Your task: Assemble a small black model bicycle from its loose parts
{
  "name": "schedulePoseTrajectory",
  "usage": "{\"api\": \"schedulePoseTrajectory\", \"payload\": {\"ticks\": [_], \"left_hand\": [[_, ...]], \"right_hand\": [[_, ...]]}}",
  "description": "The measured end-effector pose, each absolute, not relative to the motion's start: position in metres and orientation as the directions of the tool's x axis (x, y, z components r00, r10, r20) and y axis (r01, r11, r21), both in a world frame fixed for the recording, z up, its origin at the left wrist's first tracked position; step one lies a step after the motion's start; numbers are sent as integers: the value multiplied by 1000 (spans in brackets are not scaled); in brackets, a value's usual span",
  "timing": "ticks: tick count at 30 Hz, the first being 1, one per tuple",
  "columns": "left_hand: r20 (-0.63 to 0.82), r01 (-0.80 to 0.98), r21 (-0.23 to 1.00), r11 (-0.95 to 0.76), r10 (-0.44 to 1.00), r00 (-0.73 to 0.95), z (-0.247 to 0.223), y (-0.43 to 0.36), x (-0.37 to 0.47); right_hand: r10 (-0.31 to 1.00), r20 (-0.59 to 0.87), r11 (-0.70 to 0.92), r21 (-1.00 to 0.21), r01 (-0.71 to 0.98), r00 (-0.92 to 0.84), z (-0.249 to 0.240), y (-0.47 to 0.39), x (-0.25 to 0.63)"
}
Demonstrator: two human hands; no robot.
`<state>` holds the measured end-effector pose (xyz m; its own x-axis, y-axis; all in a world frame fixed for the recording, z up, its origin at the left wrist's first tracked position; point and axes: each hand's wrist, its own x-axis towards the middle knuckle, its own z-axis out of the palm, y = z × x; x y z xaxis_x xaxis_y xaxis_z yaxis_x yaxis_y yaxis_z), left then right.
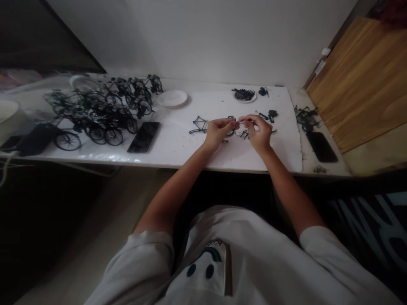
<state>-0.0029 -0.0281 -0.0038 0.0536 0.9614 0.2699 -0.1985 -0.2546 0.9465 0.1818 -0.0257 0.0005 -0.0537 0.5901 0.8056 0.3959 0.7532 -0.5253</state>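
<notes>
My left hand [219, 132] and my right hand [258, 130] meet above a white sheet [203, 156] on the table, fingertips pinched close together. Between them is a small dark part, too small to name, with a thin piece at the right fingertips. A black miniature bicycle frame [200, 123] lies just left of my left hand. Below the fingers a small wheel [230, 132] is partly hidden. Several loose black parts [244, 134] lie beside my right hand, and more small pieces [263, 115] are beyond it.
Assembled miniature bicycles [104, 123] crowd the table's left side. Near them are a phone [143, 137] and a white plate [172, 98]. Black parts fill a small dish [251, 100] at the back. At right are a bundle of parts [307, 117], another phone [321, 147] and a wooden board [362, 84].
</notes>
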Motion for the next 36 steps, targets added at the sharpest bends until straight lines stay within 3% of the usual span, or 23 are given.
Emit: {"api": "schedulePoseTrajectory", "payload": {"ticks": [8, 18, 23, 36], "left_hand": [[246, -170, 957, -237, 969, 33, -6, -26, -4], [221, -154, 963, -219, 975, -8, -10, -21, -5], [242, -161, 957, -241, 970, -8, -8, -22, -7], [218, -229, 945, -234, 971, -95, -19, -12, -11]], "right_hand": [[541, 832, 790, -454, 412, -121, 2, -25, 183], [559, 816, 772, -449, 449, -146, 4, -25, 184], [584, 806, 751, -494, 438, -91, 1, -18, 189], [782, 595, 604, -649, 462, -188, -3, -13, 188]]}}
